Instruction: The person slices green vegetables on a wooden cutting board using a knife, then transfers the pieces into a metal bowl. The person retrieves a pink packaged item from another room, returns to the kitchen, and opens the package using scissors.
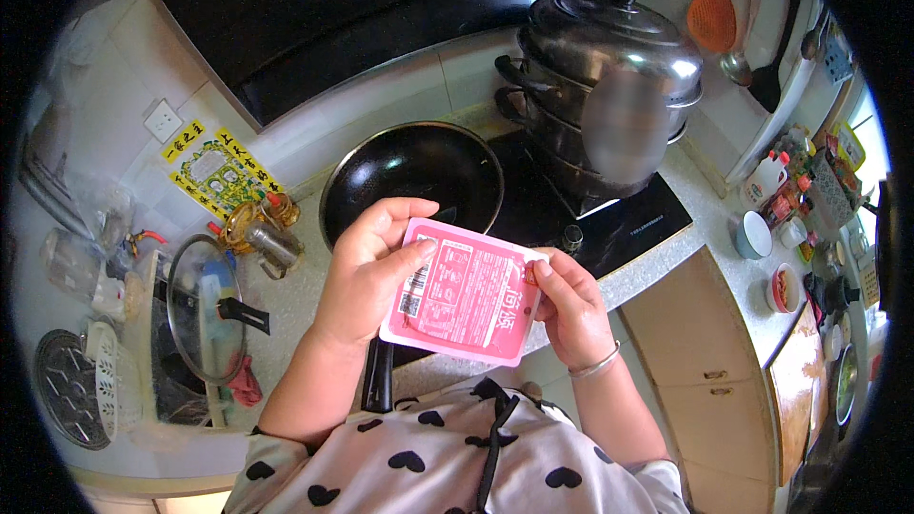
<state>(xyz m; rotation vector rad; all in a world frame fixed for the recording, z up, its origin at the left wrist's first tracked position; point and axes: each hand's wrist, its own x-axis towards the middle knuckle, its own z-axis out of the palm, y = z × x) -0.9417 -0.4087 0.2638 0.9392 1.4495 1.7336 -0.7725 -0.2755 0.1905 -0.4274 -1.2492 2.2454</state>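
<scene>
A flat pink food packet (468,296) with printed writing and codes is held between both hands, in front of my chest. My left hand (375,268) grips its left side, thumb on the printed face. At its upper right corner, my right hand (569,300) pinches the edge between thumb and fingers; a bracelet circles that wrist. Just behind the packet sits a black wok (414,171) on the cooktop, its lower rim partly hidden by the packet and my left hand. The wok's black handle (378,375) points toward me, below the packet.
A stacked steel steamer (607,50) stands on the black cooktop (643,218) at back right. Oil bottles (271,246) and a glass lid (207,307) are left. Bowls (754,235) and bottles line the right counter; utensils (712,18) hang above. A range hood (321,21) overhangs the back.
</scene>
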